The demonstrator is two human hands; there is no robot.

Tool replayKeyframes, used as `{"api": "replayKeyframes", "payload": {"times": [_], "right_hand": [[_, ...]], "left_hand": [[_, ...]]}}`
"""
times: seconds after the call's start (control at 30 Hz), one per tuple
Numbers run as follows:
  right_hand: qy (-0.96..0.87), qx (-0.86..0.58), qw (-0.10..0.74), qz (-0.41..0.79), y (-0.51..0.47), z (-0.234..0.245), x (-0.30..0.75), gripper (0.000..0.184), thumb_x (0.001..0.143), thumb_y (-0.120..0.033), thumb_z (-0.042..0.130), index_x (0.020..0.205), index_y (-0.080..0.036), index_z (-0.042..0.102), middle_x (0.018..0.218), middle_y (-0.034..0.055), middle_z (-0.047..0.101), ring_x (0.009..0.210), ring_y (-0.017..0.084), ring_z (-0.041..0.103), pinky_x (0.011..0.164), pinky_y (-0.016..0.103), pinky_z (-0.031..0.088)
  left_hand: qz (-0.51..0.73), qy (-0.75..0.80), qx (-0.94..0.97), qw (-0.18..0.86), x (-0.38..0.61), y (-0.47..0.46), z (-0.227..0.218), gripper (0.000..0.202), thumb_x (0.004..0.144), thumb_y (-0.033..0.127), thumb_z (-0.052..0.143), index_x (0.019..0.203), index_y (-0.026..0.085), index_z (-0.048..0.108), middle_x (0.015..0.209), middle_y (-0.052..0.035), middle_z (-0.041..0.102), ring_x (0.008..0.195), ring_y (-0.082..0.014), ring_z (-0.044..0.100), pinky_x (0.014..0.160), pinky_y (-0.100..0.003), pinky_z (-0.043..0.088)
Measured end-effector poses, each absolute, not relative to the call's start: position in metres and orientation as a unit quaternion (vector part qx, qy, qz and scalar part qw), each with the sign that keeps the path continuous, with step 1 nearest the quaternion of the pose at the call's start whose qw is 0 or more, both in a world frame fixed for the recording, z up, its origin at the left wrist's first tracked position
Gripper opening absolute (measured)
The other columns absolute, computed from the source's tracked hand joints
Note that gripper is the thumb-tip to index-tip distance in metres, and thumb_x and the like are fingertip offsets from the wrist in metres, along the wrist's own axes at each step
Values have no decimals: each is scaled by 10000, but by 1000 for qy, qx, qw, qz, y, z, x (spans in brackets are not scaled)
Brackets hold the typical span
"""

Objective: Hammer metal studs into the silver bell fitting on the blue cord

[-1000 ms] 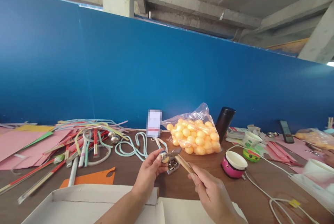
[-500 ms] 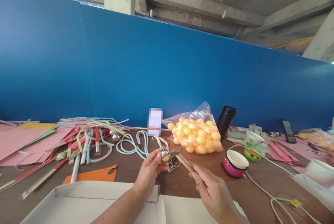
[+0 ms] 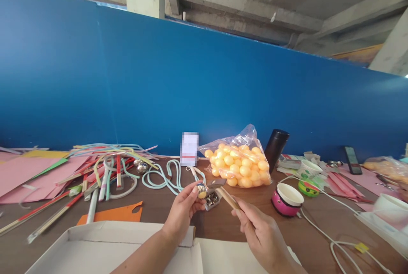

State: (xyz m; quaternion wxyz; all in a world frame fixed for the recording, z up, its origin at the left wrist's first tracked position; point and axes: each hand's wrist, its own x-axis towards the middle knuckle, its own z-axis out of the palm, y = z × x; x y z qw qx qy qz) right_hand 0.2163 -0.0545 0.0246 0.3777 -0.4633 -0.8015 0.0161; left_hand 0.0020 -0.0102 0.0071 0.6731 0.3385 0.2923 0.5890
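My left hand (image 3: 185, 206) pinches a shiny silver ball (image 3: 202, 191) between thumb and fingers; a yellowish patch shows on its face. In my right hand (image 3: 259, 227) is a wooden-handled tool (image 3: 228, 198), gripped along the handle. Its dark metal head points at the ball and lies close beside it; whether they touch I cannot tell. Just behind and below the ball is a small box (image 3: 213, 201) of little shiny metal pieces, partly hidden by the hand and tool. An opened white cardboard box (image 3: 127, 248) lies under my forearms.
A clear bag of orange balls (image 3: 239, 165) and a black bottle (image 3: 277, 148) stand behind. To the right are a pink-banded cup (image 3: 287, 199) and a white cable (image 3: 318, 227). Pale blue cords (image 3: 161, 178), straws and coloured paper (image 3: 63, 176) crowd the left. A blue partition (image 3: 191, 74) closes the back.
The tool's head and handle have shifted very slightly near the ball. Both hands otherwise keep their holds and places.
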Motion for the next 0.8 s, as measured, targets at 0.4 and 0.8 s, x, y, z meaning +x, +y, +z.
{"api": "replayKeyframes", "payload": {"times": [0.4, 0.8], "right_hand": [[-812, -458, 361, 19, -54, 21, 217, 333, 934, -241, 395, 1235, -164, 515, 1045, 116, 694, 903, 195, 682, 731, 255, 570], [-801, -420, 426, -6, -57, 28, 218, 356, 923, -175, 415, 1277, -191, 452, 1037, 87, 691, 785, 151, 687, 678, 219, 562]], "left_hand": [[592, 292, 327, 676, 2, -8, 4, 414, 754, 351, 670, 1097, 121, 639, 780, -60, 626, 651, -126, 584, 605, -245, 497], [582, 236, 315, 712, -3, -10, 10, 377, 816, 323, 594, 1126, 111, 617, 798, -71, 614, 638, -124, 565, 571, -242, 496]]}}
